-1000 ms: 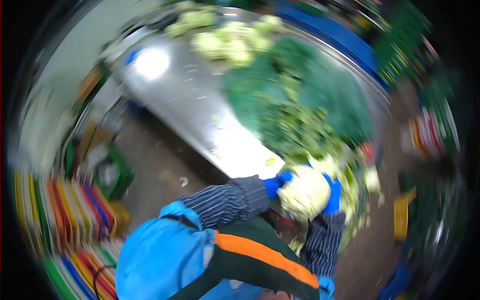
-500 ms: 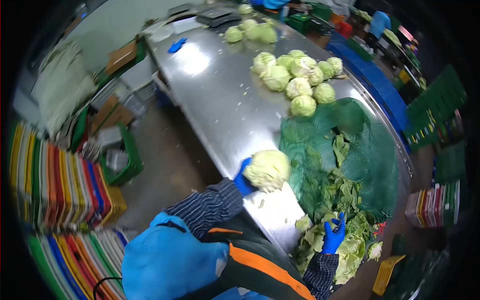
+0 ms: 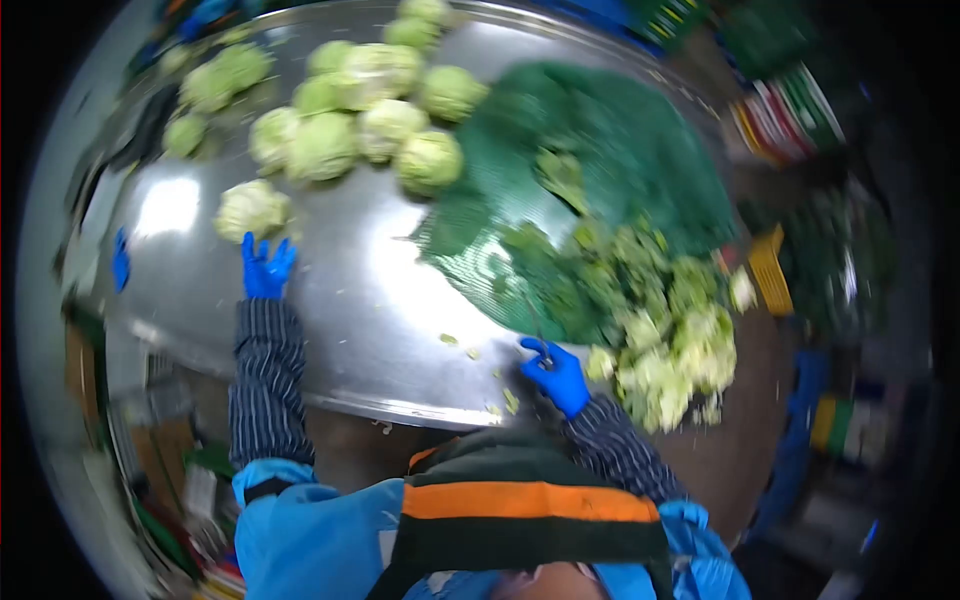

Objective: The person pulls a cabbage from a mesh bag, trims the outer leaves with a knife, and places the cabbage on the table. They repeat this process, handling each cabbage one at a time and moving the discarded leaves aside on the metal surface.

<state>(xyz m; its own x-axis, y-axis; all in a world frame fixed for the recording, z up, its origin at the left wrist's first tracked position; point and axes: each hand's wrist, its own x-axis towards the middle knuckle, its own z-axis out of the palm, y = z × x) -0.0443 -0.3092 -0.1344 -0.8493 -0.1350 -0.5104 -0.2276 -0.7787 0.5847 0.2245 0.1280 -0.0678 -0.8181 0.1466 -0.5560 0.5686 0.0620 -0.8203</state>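
My left hand (image 3: 267, 270), in a blue glove, is stretched out with its fingers spread. Just beyond its fingertips a pale green cabbage (image 3: 252, 209) rests on the metal table; whether they touch is hard to tell. Low on the right, my gloved right hand (image 3: 560, 382) is closed around a slim dark tool that looks like a knife (image 3: 544, 356), its thin blade blurred against the netting. Beside that hand lies a heap of loose cabbage leaves (image 3: 665, 365), partly on green mesh netting (image 3: 640, 150).
Several cabbages (image 3: 325, 147) are grouped at the back of the steel table (image 3: 340, 260), with more at the far left (image 3: 225, 78). A blue glove (image 3: 121, 260) lies near the left edge. A yellow crate (image 3: 770, 270) stands beyond the leaves. Leaf scraps dot the tabletop.
My left hand has carried the cabbage away across the table and let it go near the others. My right hand has shifted off the leaves. The view has turned left.
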